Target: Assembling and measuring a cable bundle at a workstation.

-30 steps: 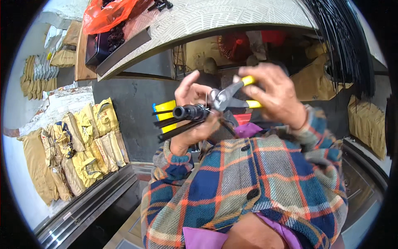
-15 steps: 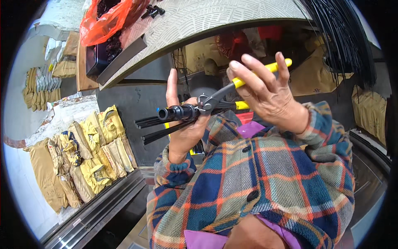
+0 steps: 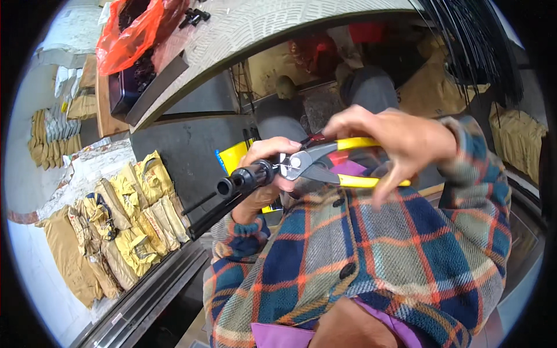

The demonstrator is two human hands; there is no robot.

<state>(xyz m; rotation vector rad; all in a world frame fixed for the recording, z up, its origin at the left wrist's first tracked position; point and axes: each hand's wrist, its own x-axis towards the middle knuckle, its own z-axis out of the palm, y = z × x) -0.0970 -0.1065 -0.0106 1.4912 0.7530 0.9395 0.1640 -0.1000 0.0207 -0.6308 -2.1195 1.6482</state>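
Observation:
My left hand (image 3: 262,152) is closed around a black tubular part (image 3: 246,177) with a hollow end, and thin black rods (image 3: 212,217) stick out below it. The jaws of yellow-handled pliers (image 3: 301,164) meet the far end of that part, beside my left fingertips. My right hand (image 3: 406,139) spans the spread handles, fingers over the upper grip and thumb by the end of the lower one; it is partly smeared by motion. A small dark red piece (image 3: 314,139) shows by my right fingertips, its kind unclear.
A pale patterned tabletop (image 3: 261,32) curves ahead, bearing an orange-red plastic bag (image 3: 130,40) and small black parts (image 3: 194,17). Long black strands (image 3: 476,52) hang at upper right. Brown and yellow paper packages (image 3: 119,214) lie at left; a yellow item (image 3: 232,156) is behind my left hand.
My right hand has turned over, from palm up to back up, across the handles. The pliers' handles now lie closer to my body. My left fingers have folded down onto the tubular part.

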